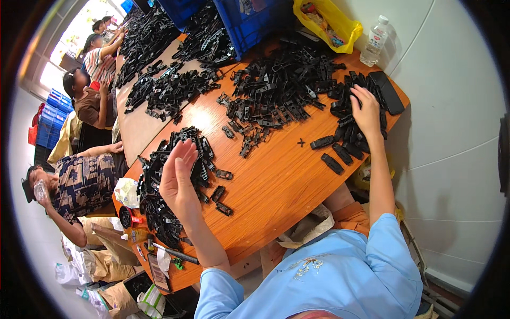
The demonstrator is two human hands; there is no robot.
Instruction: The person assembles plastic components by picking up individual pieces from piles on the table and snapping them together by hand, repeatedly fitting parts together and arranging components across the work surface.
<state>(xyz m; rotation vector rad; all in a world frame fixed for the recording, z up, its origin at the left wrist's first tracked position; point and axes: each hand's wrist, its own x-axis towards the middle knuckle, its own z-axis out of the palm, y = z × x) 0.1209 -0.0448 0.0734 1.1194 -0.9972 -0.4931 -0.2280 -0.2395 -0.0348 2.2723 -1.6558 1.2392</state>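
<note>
My left hand (179,183) is raised over the near-left heap of black plastic parts (162,220). Its fingers are stretched out, the thumb is apart, and nothing shows in it. At the right end of the table, my right hand (366,112) rests over a pile of smooth, oblong black plastic pieces (346,127) with its fingers extended. Whether its fingertips touch a piece cannot be made out. Several such pieces, among them one black piece (332,164), lie apart on the wood in front of that pile. Between my hands spreads a large heap of black plastic parts (271,87).
The wooden table (276,175) ends at a white wall. A black phone-like slab (387,91), a water bottle (375,42), a yellow bag (340,26) and a blue crate (249,26) stand at its far right. A seated person (85,181) drinks at the left; others sit beyond.
</note>
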